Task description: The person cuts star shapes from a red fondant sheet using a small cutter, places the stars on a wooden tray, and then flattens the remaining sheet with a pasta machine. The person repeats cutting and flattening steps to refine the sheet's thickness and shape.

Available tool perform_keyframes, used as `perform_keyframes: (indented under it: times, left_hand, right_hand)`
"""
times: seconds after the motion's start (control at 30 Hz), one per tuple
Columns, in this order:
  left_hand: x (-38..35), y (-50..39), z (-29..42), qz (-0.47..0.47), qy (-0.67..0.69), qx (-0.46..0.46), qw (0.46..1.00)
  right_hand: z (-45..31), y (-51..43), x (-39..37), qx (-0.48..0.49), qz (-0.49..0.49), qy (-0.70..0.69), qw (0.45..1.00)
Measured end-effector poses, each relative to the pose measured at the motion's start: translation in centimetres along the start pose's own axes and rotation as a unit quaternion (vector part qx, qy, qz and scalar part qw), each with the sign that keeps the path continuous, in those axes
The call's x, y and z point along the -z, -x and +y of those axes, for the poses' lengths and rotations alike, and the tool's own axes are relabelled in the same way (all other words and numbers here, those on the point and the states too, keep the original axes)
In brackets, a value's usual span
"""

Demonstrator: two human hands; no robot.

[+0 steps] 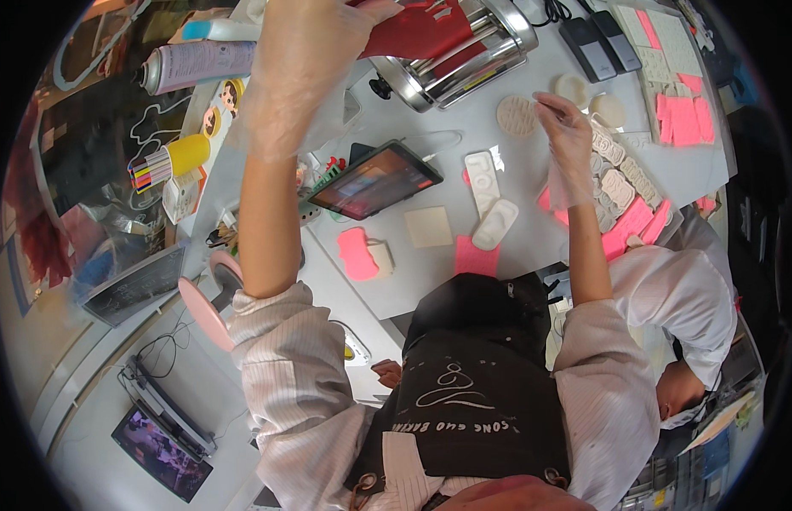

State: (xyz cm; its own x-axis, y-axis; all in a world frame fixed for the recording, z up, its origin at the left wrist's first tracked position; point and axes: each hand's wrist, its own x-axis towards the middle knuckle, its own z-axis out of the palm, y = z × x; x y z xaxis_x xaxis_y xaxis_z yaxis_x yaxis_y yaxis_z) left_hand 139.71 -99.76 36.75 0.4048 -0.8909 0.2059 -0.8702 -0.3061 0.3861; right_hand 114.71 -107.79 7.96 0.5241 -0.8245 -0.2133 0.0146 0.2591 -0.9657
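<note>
My left hand (300,70), in a clear plastic glove, grips the edge of a red, flexible sheet (421,32) at the top of the view. That sheet, torn at its upper edge, lies over the rollers of a metal sheet-rolling machine (459,83). My right hand (567,137), also gloved, hovers over the table's right side with fingers curled and nothing visible in them. Its fingertips are beside a round beige textured disc (516,116); whether they touch it I cannot tell. Two pale round discs (606,111) lie just beyond that hand.
A tablet (376,179) leans on the table. Nearer me lie white molds (496,223), a beige square (428,227) and a pink piece (357,254). Patterned molds (618,188) crowd the right, beside another person's sleeve (676,281). Black power banks (587,51) lie behind.
</note>
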Motion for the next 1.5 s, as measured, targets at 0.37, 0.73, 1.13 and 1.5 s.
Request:
perform_keyframes:
  times: [0.37, 0.73, 1.13, 1.5]
  left_hand:
    - [-1.5, -0.2, -1.0, -0.03, -0.048, 0.041, 0.998]
    - [-2.9, 0.2, -3.7, -0.01, -0.091, -0.003, 0.996]
    - [-4.5, 0.3, -4.5, -0.008, -0.048, 0.064, 0.997]
    - [-6.0, 1.1, -5.2, 0.005, -0.037, 0.092, 0.995]
  right_hand:
    - [3.7, -1.3, -4.3, -0.113, -0.054, -0.036, 0.991]
    - [5.3, -4.5, -9.4, -0.101, -0.053, -0.202, 0.973]
    - [6.1, -5.1, -10.4, -0.132, -0.057, -0.27, 0.952]
    - [6.3, -6.0, -12.0, -0.182, -0.01, -0.34, 0.923]
